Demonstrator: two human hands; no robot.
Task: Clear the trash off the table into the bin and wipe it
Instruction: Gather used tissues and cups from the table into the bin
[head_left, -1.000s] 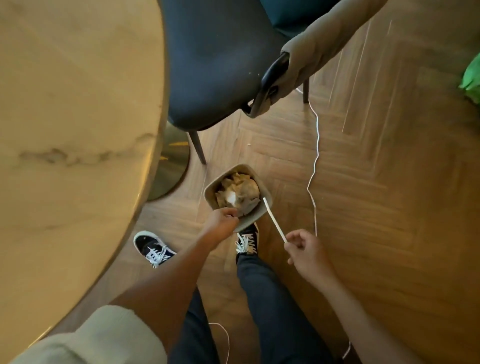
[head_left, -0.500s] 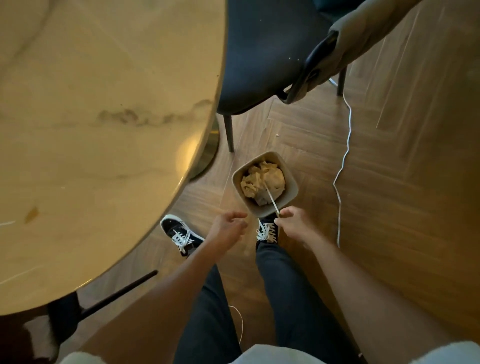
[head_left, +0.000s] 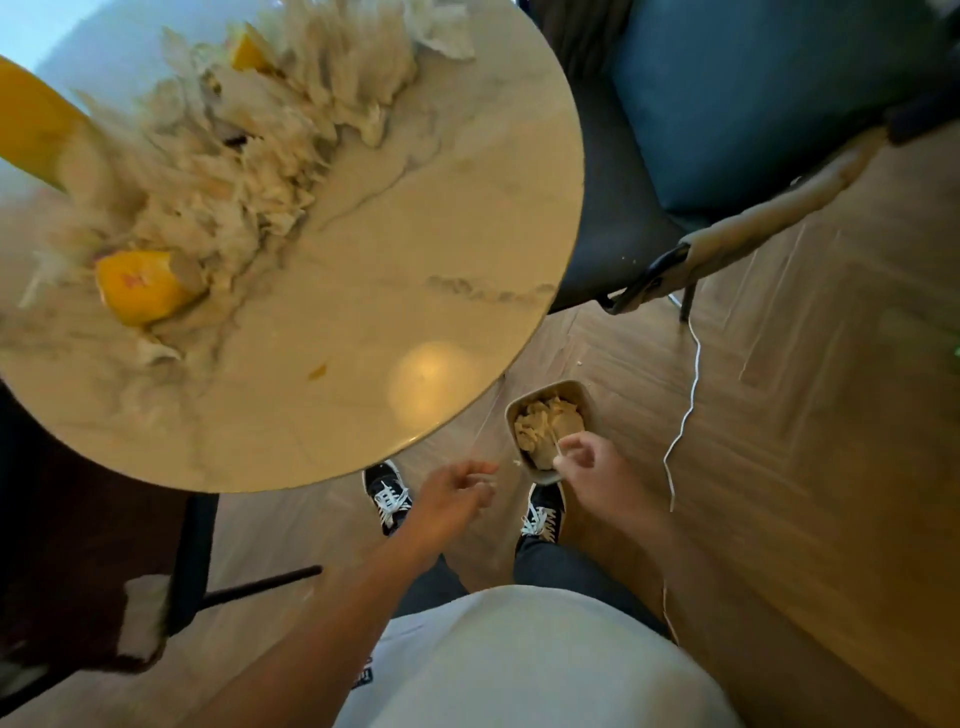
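1. Far left and up from both hands, a blurred heap of crumpled white paper trash (head_left: 234, 156) lies on the round marble table (head_left: 415, 249), with yellow pieces (head_left: 143, 291) among it; the blur hides finer detail.
2. A small orange scrap (head_left: 317, 371) sits on the tabletop, up and to the left of the left hand, nearer the table's edge than the heap.
3. The left hand (head_left: 452, 496) hangs below the table's rim, above the wooden floor (head_left: 805, 415). Its fingers are loosely curled; motion blur makes it impossible to tell whether they hold anything.
4. Under that hand stands a black shoe with white laces (head_left: 388, 496); a second shoe (head_left: 543, 514) is between the two hands, lower down.
5. Just right of the left hand, the small bin (head_left: 582, 395) stands on the floor, filled with crumpled brownish paper (head_left: 545, 423).
6. The right hand (head_left: 592, 473) is over the bin's near edge, fingers bent inward around a thin pale stick (head_left: 557, 448) whose end reaches into the bin.
7. Right of that hand a white cable (head_left: 688, 405) snakes across the floor.
8. Above and to the right, well away from both hands, is a dark chair (head_left: 613, 208) with a blue cushion (head_left: 753, 93).
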